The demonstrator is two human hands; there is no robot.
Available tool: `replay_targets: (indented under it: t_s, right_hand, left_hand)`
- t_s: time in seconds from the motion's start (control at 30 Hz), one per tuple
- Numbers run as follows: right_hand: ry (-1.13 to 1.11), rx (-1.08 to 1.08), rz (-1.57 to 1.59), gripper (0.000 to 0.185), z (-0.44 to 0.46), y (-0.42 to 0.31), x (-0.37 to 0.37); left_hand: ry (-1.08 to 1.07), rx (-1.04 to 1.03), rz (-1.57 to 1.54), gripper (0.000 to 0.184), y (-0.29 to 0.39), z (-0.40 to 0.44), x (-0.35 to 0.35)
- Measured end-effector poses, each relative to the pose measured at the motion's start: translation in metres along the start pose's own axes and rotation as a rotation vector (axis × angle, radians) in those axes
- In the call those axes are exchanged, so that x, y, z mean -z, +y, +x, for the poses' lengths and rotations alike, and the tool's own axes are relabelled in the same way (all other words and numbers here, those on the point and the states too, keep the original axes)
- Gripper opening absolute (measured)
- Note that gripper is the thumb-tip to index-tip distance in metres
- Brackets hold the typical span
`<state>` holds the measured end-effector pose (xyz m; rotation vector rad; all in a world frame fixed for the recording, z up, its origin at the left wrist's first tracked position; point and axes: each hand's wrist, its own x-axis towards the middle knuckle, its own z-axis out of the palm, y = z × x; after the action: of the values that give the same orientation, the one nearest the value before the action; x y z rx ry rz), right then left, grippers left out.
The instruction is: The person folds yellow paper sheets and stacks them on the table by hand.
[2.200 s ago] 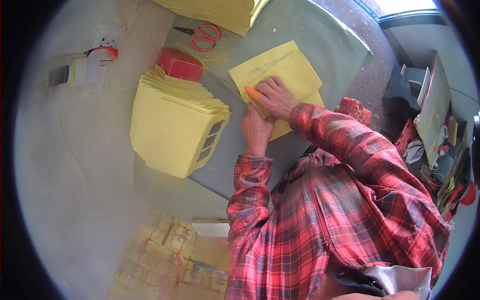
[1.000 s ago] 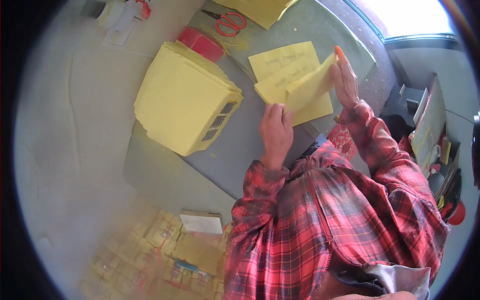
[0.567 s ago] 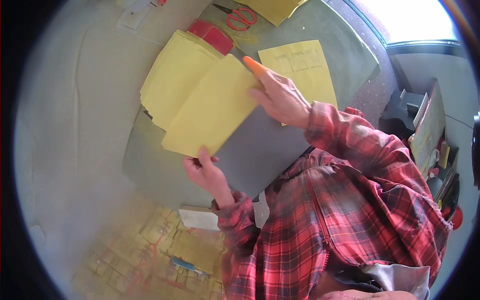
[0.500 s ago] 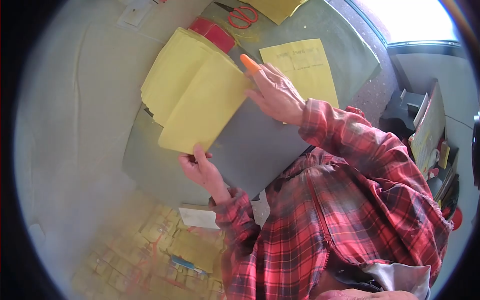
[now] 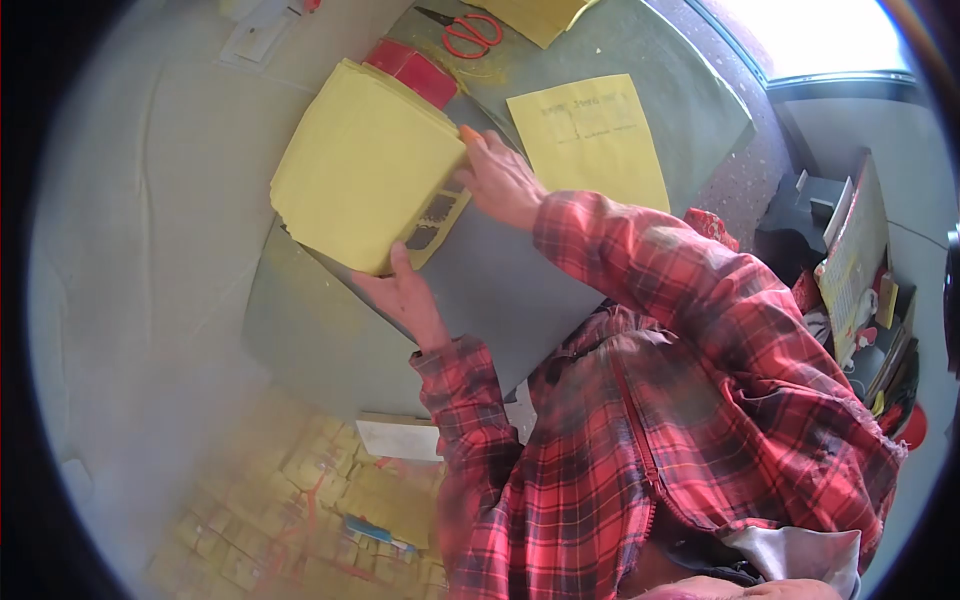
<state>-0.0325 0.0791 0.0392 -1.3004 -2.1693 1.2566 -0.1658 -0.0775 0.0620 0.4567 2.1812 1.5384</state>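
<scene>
a big gray-green table [image 5: 690, 90] fills the middle. the person wears a red and black plaid shirt [image 5: 600, 420], and both arms reach over the table. on the table is a flat dark gray board [image 5: 520, 285]. low on the left is a large pile of small yellow packets [image 5: 250, 510], too blurry to see well.

the thick stack of yellow paper [image 5: 360, 160] lies on the gray board, in front of the person and a bit to the left. one side of it has dark square marks [image 5: 425, 225], and they sit between the two hands. one yellow sheet [image 5: 600, 150] with faint writing lies alone, right of the stack and apart from it. the right sleeve is close to its near end.

the right hand [image 5: 505, 182] has its fingers against the right edge of the stack; i cannot tell if they squeeze it. the left hand [image 5: 405, 298] is at the near corner, with thumb and finger spread wide, touching the paper and not closed.

a red box [image 5: 412, 72] sits just beside the far end of the stack. past it are scissors [image 5: 472, 37] with red handles. the smallest thing is an orange cover [image 5: 469, 134] on a right finger.
</scene>
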Motion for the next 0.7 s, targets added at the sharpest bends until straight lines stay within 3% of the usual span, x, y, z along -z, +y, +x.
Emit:
replay_targets:
  t_s: [0.13, 0.2, 0.27, 0.3, 0.37, 0.4, 0.5, 0.7]
  right_hand:
    - [-0.042, -0.026, -0.042, 0.067, -0.001, 0.015, 0.010]
    - [-0.013, 0.179, 0.016, 0.067, -0.025, 0.038, 0.032]
    - [-0.154, 0.029, -0.082, 0.071, -0.058, 0.046, 0.077]
    - [-0.090, 0.133, -0.213, 0.070, -0.077, 0.073, 0.088]
    - [-0.050, 0.228, -0.423, 0.073, -0.115, 0.126, 0.107]
    - [-0.071, 0.255, -0.489, 0.075, -0.132, 0.139, 0.122]
    - [-0.123, 0.294, -0.579, 0.078, -0.167, 0.167, 0.149]
    - [-0.129, 0.300, -0.585, 0.079, -0.174, 0.189, 0.155]
  left_hand:
    - [0.037, -0.058, -0.017, 0.064, 0.002, -0.005, -0.009]
    - [0.092, -0.111, -0.028, 0.062, 0.002, -0.009, -0.009]
    - [0.355, -0.103, 0.089, 0.051, 0.003, -0.037, -0.013]
    - [0.352, -0.100, 0.091, 0.051, 0.001, -0.048, -0.010]
    - [0.080, -0.191, 0.274, 0.042, -0.005, -0.066, -0.008]
    - [-0.086, -0.132, 0.296, 0.036, -0.001, -0.074, -0.020]
    - [-0.481, -0.071, 0.277, 0.048, -0.038, -0.089, -0.073]
    - [-0.611, -0.067, 0.505, 0.057, -0.035, -0.093, -0.143]
